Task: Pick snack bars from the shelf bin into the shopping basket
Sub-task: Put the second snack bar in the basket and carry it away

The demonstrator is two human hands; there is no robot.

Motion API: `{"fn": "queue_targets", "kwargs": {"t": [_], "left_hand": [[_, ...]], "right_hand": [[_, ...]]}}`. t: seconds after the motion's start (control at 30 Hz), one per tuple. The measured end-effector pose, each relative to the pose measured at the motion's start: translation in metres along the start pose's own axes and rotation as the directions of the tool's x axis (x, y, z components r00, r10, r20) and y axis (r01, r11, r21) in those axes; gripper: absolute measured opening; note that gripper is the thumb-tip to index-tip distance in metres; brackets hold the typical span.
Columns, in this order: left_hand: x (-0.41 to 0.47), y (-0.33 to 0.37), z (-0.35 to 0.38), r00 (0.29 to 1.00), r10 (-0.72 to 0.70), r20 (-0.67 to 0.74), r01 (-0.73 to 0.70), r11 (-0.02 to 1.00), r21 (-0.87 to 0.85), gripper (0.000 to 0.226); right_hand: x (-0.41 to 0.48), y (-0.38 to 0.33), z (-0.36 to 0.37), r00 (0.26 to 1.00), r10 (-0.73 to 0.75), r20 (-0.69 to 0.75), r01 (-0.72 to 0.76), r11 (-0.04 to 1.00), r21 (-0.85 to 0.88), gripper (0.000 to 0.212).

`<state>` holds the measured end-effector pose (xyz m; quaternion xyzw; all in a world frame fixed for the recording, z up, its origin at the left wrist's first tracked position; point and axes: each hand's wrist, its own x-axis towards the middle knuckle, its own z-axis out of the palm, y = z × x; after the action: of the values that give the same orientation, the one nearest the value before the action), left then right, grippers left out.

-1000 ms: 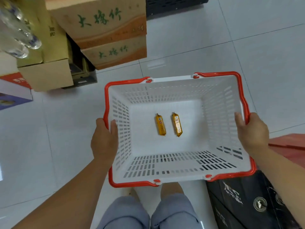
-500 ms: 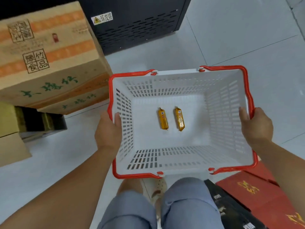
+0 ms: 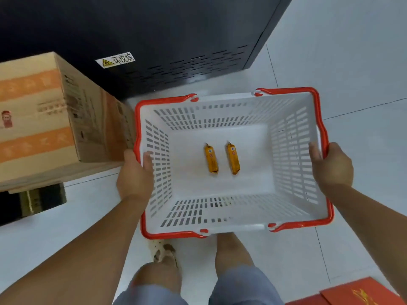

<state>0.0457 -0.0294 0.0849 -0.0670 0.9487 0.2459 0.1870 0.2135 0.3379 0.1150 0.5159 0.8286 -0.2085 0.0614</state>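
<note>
Shopping basket (image 3: pixel 220 116) is being gripped at its left and right rims by the left hand (image 3: pixel 134 179) and right hand (image 3: pixel 332 166), likely for carrying it level. Two snack bars (image 3: pixel 211 159) are lying side by side at its floor's centre.

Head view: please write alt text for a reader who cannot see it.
The left hand and right hand hold a white slotted plastic shopping basket with red handles by its sides; two orange-wrapped snack bars lie side by side on its bottom. A brown cardboard box stands at left.
</note>
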Motion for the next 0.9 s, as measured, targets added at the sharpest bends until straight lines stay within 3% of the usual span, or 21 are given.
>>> {"fn": "queue_targets", "kwargs": {"t": [0.23,0.43,0.67,0.9], "left_hand": [[0.08,0.0,0.051,0.996,-0.076,-0.041,0.079,0.995,0.057,0.039],[0.141,-0.021,0.101,0.986,0.04,-0.16,-0.033,0.998,0.048,0.042],[0.184,-0.033,0.131,0.986,-0.033,-0.161,0.057,0.988,0.146,0.043],[0.202,-0.044,0.144,0.984,-0.07,-0.166,0.083,0.994,0.07,0.043]], "right_hand": [[0.104,-0.038,0.07,0.994,-0.084,0.065,0.086,0.996,-0.017,0.05],[0.165,-0.057,0.141,0.983,-0.129,0.13,0.136,0.989,-0.052,0.048],[0.2,-0.077,0.194,0.979,-0.132,0.157,0.148,0.985,-0.091,0.043],[0.212,-0.092,0.212,0.983,-0.124,0.136,0.137,0.986,-0.096,0.042]]}}
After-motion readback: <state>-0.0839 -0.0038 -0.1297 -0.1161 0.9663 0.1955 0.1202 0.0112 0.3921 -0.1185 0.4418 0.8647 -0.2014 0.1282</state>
